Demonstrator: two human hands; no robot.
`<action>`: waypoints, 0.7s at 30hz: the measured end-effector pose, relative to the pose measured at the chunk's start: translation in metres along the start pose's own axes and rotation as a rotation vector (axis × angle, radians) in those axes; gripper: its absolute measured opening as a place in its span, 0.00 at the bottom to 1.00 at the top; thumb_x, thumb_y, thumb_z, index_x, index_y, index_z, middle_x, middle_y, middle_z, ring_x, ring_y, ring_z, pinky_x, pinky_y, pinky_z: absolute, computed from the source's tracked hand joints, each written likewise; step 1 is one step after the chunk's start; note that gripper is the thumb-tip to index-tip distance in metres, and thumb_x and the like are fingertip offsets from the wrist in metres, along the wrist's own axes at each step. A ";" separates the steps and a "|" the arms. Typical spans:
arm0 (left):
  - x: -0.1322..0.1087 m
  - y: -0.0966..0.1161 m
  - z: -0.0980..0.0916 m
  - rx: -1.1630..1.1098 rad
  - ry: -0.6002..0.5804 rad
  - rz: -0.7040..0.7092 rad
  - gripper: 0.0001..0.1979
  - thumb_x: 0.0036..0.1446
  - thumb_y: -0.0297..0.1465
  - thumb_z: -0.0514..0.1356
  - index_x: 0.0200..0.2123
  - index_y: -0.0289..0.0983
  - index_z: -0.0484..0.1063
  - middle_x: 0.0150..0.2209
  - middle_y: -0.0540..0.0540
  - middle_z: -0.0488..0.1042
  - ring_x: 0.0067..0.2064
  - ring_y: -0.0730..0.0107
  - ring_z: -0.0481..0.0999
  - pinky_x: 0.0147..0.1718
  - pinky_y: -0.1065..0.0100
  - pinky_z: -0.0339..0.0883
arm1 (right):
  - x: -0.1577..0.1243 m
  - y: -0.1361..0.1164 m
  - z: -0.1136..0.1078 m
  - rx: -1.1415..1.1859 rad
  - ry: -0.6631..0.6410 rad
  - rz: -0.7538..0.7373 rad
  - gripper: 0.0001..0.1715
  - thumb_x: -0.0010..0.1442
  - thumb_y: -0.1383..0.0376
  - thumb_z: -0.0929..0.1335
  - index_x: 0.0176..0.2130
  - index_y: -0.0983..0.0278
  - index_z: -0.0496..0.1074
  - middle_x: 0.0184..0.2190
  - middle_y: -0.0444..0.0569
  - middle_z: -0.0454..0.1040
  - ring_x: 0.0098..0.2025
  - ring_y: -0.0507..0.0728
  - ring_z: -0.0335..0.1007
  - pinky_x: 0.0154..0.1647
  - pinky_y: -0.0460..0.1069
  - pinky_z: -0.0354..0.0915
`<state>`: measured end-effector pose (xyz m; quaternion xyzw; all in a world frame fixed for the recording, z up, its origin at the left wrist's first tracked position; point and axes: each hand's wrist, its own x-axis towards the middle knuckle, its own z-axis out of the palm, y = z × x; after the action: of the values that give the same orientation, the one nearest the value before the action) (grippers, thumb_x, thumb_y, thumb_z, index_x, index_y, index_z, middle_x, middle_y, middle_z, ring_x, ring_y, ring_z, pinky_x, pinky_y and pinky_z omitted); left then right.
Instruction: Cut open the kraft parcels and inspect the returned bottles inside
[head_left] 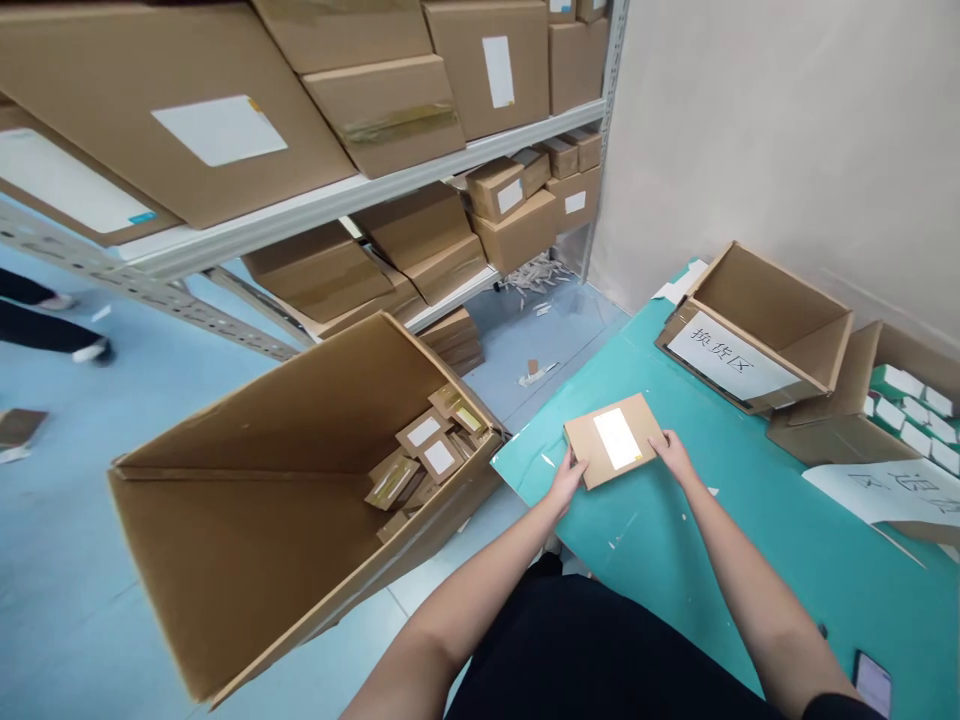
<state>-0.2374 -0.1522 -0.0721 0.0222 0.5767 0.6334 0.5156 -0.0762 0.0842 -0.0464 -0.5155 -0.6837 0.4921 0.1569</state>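
Between my two hands is a small flat cardboard box (589,436) with a white label (617,439) facing up, held over the green table. My left hand (568,478) is closed on its left end, thumb on the near corner. At the opposite end my right hand (673,452) grips the right edge. To the left of the table stands a large open cardboard carton (247,540); several small flat cardboard boxes (424,445) lie in its far right end.
An open carton (780,300) with a handwritten sign stands at the table's (637,560) back. Beside it, another carton (814,440) holds green-and-white boxes (915,410). A phone (874,682) lies at lower right. Metal shelving (375,200) bears many cartons. A person's legs (45,330) show at far left.
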 end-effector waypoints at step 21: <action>-0.067 -0.074 0.111 0.366 -0.633 -0.144 0.46 0.47 0.49 0.72 0.67 0.42 0.64 0.68 0.38 0.63 0.68 0.46 0.63 0.66 0.50 0.58 | -0.300 0.180 -0.086 0.435 0.591 0.284 0.34 0.47 0.41 0.73 0.45 0.59 0.67 0.49 0.57 0.79 0.53 0.68 0.76 0.56 0.63 0.71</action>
<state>-0.0908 -0.1338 -0.0531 0.2681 0.4927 0.4436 0.6990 0.2112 -0.1324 -0.0688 -0.6791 -0.4106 0.4729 0.3828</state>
